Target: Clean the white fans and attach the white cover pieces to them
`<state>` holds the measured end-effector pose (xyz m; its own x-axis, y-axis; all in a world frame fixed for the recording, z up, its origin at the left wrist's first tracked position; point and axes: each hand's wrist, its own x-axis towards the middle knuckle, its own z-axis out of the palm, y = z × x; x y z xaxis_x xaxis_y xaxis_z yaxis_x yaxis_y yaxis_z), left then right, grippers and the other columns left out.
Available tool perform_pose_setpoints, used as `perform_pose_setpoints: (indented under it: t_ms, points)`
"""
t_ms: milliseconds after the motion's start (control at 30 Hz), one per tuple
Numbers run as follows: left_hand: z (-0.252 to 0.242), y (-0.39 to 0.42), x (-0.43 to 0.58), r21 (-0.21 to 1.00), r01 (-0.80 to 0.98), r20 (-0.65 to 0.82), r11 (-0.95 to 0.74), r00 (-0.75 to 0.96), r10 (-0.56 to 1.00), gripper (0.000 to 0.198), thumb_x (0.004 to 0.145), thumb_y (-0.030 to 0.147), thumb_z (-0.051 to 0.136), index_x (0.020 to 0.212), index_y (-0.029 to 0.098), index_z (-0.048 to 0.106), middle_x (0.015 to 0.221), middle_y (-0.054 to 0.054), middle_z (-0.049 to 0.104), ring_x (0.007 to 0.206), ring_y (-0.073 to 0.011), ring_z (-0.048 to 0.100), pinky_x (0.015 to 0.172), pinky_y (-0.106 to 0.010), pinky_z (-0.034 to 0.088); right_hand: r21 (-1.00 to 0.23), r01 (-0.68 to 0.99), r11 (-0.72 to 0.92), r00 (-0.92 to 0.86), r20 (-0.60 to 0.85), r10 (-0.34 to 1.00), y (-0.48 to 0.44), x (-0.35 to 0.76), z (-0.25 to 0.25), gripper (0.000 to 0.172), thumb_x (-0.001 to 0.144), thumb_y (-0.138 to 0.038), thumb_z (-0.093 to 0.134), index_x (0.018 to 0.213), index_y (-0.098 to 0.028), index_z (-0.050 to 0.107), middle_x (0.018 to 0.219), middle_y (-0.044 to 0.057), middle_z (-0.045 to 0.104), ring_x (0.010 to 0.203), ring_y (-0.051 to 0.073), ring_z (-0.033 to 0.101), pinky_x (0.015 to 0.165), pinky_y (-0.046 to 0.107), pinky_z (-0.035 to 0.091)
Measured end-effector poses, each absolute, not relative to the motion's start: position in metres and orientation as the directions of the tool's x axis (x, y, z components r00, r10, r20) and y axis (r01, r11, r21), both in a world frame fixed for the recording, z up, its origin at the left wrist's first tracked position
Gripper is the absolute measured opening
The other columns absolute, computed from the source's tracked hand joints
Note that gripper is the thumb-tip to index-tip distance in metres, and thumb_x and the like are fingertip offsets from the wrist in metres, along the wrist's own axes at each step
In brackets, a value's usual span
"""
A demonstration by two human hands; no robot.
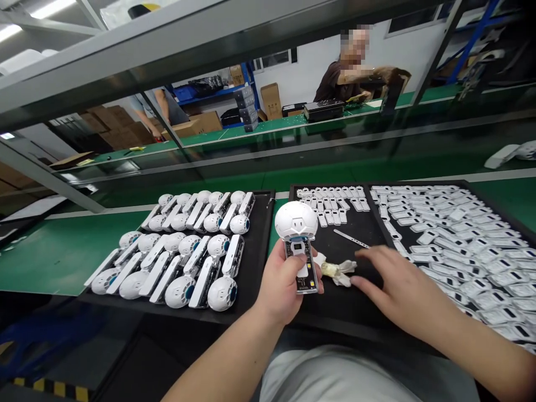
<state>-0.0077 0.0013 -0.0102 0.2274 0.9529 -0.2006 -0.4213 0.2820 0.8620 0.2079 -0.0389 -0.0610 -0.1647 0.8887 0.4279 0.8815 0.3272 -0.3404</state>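
Observation:
My left hand point(282, 282) grips a small device upright by its clear rectangular body point(300, 268), and the device's white ball-shaped head point(296, 220) sits on top. My right hand point(397, 285) hovers low over a black mat point(371, 234) with its fingers apart, holding nothing. Nearest its fingertips lies a crumpled white cloth point(339, 272) around a yellowish item. A thin white strip point(352, 238) lies just beyond. To the left, a black tray point(251, 290) carries several ball-headed devices in rows. Several small white parts point(330, 204) sit farther back on the mat.
At right, a black tray point(469, 182) is heaped with several white casings. Trays rest on a green conveyor belt point(62, 257), beneath a grey shelf bar point(125, 61). Beyond it, a co-worker point(339, 84) handles something at another belt, near cardboard boxes point(270, 100).

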Motion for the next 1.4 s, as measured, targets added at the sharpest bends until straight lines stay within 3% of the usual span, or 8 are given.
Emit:
perform_pose_setpoints:
  t_ms: [100,167,233,367,633,800,1067,1400]
  points:
    - [-0.017,-0.002,-0.002,0.893,-0.322,-0.235,0.313,0.258,0.937,0.026,0.075,0.028,0.067,0.093,0.018,0.054,0.083,-0.003,0.06,0.058,-0.0141,0.057,0.045,-0.025,0.049,-0.354,0.781,0.514,-0.126,0.717,0.686,-0.038,0.19,-0.02,0.048,0.094,-0.04,0.055,0.134,-0.016,0.045,0.129,0.021,0.054,0.123,0.032,0.053,0.097,0.045,0.048]
    - [-0.024,-0.01,-0.001,0.929,-0.189,-0.235,0.318,0.361,0.902,0.029,0.076,0.033,0.071,0.095,0.017,0.056,0.075,-0.002,0.06,0.057,-0.0142,0.056,0.045,-0.023,0.047,-0.327,0.71,0.624,-0.265,0.697,0.667,-0.031,0.176,0.008,0.04,0.094,-0.041,0.054,0.128,-0.019,0.054,0.13,0.018,0.056,0.122,0.031,0.054,0.1,0.044,0.047]
    - [-0.031,-0.022,-0.006,0.95,-0.086,-0.218,0.3,0.505,0.835,0.034,0.077,0.04,0.074,0.098,0.018,0.058,0.068,-0.002,0.059,0.054,-0.0143,0.055,0.046,-0.023,0.046,-0.428,0.659,0.618,-0.333,0.571,0.75,-0.015,0.167,0.026,0.031,0.097,-0.042,0.047,0.112,-0.02,0.063,0.112,0.013,0.066,0.105,0.026,0.062,0.091,0.038,0.05]
    - [-0.038,-0.044,-0.029,0.944,-0.112,-0.183,0.311,0.605,0.775,0.041,0.074,0.05,0.077,0.096,0.018,0.063,0.073,-0.005,0.061,0.053,-0.0138,0.055,0.047,-0.023,0.044,-0.648,0.732,0.21,-0.271,0.006,0.962,0.024,0.174,0.016,0.041,0.103,-0.044,0.034,0.096,-0.02,0.067,0.084,0.002,0.071,0.075,0.015,0.066,0.066,0.024,0.048]
    - [-0.014,-0.03,-0.063,0.873,-0.395,-0.208,0.286,0.23,0.951,0.03,0.071,0.029,0.074,0.098,0.022,0.064,0.097,-0.005,0.06,0.067,-0.0147,0.057,0.054,-0.027,0.051,-0.414,0.882,0.224,-0.242,0.008,0.97,0.003,0.182,-0.047,0.02,0.094,-0.025,0.057,0.104,-0.013,0.068,0.104,0.014,0.067,0.106,0.03,0.06,0.09,0.039,0.044]
    - [-0.008,-0.017,-0.087,0.879,-0.435,-0.166,0.197,0.107,0.98,0.035,0.073,0.034,0.072,0.105,0.023,0.061,0.089,-0.002,0.059,0.062,-0.0148,0.057,0.051,-0.028,0.052,-0.299,0.839,0.454,-0.42,0.174,0.891,0.001,0.164,-0.046,0.019,0.095,-0.027,0.056,0.103,-0.016,0.069,0.098,0.011,0.065,0.094,0.027,0.059,0.084,0.04,0.046]
    - [-0.013,-0.031,-0.102,0.916,-0.391,-0.087,0.092,0.031,0.996,0.026,0.074,0.035,0.074,0.093,0.021,0.064,0.094,-0.003,0.06,0.067,-0.017,0.06,0.053,-0.031,0.055,-0.281,0.846,0.453,-0.427,0.153,0.891,0.003,0.158,-0.05,0.021,0.094,-0.027,0.055,0.106,-0.016,0.069,0.101,0.01,0.066,0.095,0.026,0.059,0.085,0.041,0.047]
    - [-0.024,-0.029,-0.109,0.927,-0.335,-0.159,0.169,0.059,0.986,0.03,0.073,0.027,0.076,0.099,0.019,0.064,0.096,-0.005,0.063,0.068,-0.0191,0.064,0.054,-0.033,0.059,-0.053,0.995,0.087,-0.09,-0.053,0.995,0.036,0.213,-0.069,0.029,0.099,-0.025,0.045,0.107,-0.008,0.067,0.103,0.018,0.067,0.101,0.031,0.061,0.087,0.041,0.045]
